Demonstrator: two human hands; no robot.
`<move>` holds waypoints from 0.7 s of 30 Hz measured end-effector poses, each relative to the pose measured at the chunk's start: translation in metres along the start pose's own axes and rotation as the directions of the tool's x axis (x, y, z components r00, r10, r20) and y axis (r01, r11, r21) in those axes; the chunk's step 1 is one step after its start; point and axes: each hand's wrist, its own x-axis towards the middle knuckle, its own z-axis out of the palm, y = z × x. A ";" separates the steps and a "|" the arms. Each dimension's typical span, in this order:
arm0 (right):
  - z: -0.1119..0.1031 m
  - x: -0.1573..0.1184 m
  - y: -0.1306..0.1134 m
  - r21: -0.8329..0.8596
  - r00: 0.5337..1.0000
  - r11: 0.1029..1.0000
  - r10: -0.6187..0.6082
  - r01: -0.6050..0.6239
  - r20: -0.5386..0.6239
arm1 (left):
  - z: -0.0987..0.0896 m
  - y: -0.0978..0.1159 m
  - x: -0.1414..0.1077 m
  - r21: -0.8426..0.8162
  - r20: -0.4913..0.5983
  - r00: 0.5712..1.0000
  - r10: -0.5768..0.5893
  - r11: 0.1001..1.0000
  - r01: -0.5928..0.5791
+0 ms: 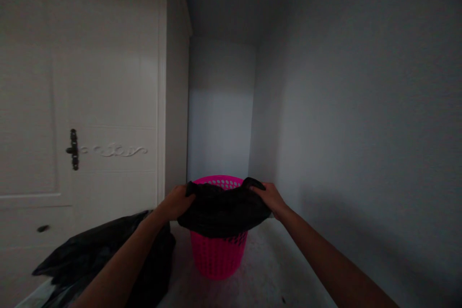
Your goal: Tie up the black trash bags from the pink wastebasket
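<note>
Left hand and right hand, fingers closed, pinch a black bag's opposite edges; likely light, soft, slippery.

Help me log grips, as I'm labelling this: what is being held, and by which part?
The black bag at the pink basket, by its upper edge: left hand at the left end, right hand at the right.

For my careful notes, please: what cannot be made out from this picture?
All in the head view:
Pink basket: front rim and inside bottom, hidden by the black plastic.
Left hand and right hand: some fingers, behind its folds.
Black heap: middle, behind left forearm; lower part, cut off by bottom edge.
</note>
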 end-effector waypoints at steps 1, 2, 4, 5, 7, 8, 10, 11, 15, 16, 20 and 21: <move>-0.001 0.005 0.005 0.013 1.000 1.000 -0.003 0.003 -0.019 | 0.002 -0.005 -0.002 -0.075 -0.036 0.998 -0.041 0.996 0.038; -0.001 0.010 0.009 0.028 0.999 1.000 -0.005 0.006 -0.037 | 0.004 -0.009 -0.004 -0.165 -0.076 0.993 -0.090 0.983 0.077; 0.001 0.017 0.019 0.068 0.998 0.998 -0.008 0.012 -0.069 | 0.009 -0.018 -0.009 -0.348 -0.147 0.970 -0.195 0.928 0.133; 0.004 0.019 0.023 0.094 0.997 0.995 -0.009 0.017 -0.080 | 0.012 -0.022 -0.012 -0.429 -0.169 0.955 -0.244 0.891 0.151; 0.010 0.021 0.030 0.149 0.997 0.988 -0.012 0.025 -0.082 | 0.016 -0.026 -0.015 -0.555 -0.189 0.927 -0.324 0.814 0.171; 0.014 0.022 0.033 0.177 0.997 0.984 -0.013 0.026 -0.073 | 0.018 -0.027 -0.015 -0.601 -0.189 0.917 -0.352 0.780 0.175; 0.021 0.023 0.037 0.226 0.999 0.974 -0.011 0.021 -0.047 | 0.021 -0.028 -0.014 -0.670 -0.178 0.906 -0.384 0.722 0.174; 0.024 0.023 0.039 0.244 0.999 0.970 -0.007 0.015 -0.035 | 0.022 -0.029 -0.013 -0.696 -0.173 0.904 -0.391 0.698 0.169; 0.030 0.032 0.045 0.275 0.999 0.961 0.007 0.004 -0.040 | 0.026 -0.036 -0.005 -0.756 -0.187 0.896 -0.403 0.641 0.130; 0.029 0.035 0.047 0.275 0.999 0.961 0.010 0.004 -0.048 | 0.027 -0.039 -0.002 -0.760 -0.198 0.891 -0.409 0.637 0.124; 0.027 0.045 0.054 0.262 0.998 0.965 0.041 -0.026 -0.052 | 0.030 -0.052 0.013 -0.749 -0.180 0.871 -0.457 0.638 0.180; 0.027 0.047 0.056 0.259 0.998 0.965 0.050 -0.037 -0.044 | 0.032 -0.055 0.016 -0.743 -0.169 0.870 -0.464 0.639 0.196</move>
